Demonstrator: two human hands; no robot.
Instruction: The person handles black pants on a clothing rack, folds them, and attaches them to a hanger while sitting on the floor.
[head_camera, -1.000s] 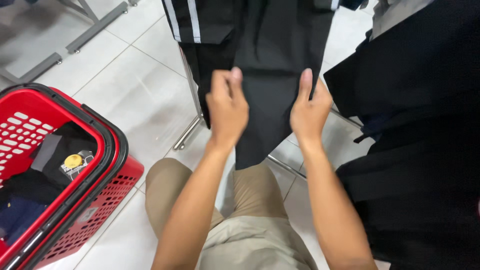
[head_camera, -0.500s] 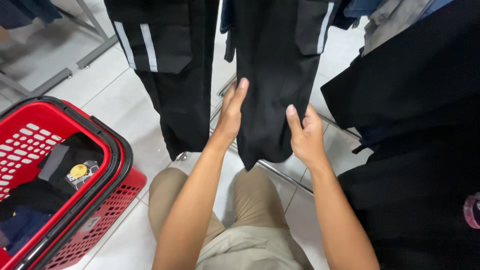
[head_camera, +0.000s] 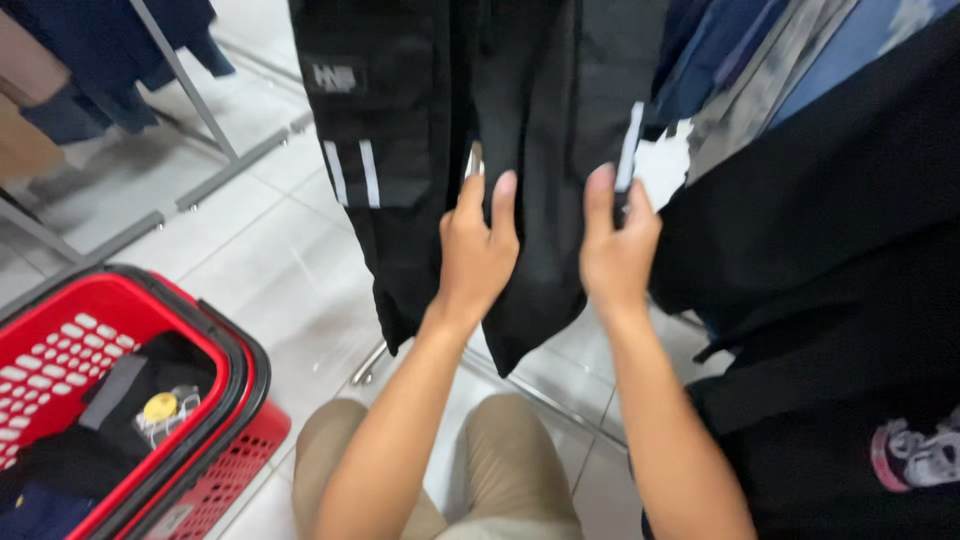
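Note:
A pair of black cargo trousers hangs in front of me. One leg (head_camera: 548, 140) is between my hands; the other leg (head_camera: 385, 130) at the left has a pocket with two white stripes. My left hand (head_camera: 478, 255) lies on the left side of the near leg with its fingers pointing up. At the leg's right edge, my right hand (head_camera: 615, 250) grips the fabric by a white stripe. My thumbs are hidden behind the cloth.
A red shopping basket (head_camera: 215, 340) with dark clothes and a yellow tag (head_camera: 160, 407) stands on the tiled floor at lower left. Black shirts (head_camera: 820, 250) hang close on the right. Metal rack bars (head_camera: 190, 85) and blue garments (head_camera: 90, 60) are at upper left.
Both hands have slid up the black trouser leg, from near its hem to the pocket height. The view has tilted up with them.

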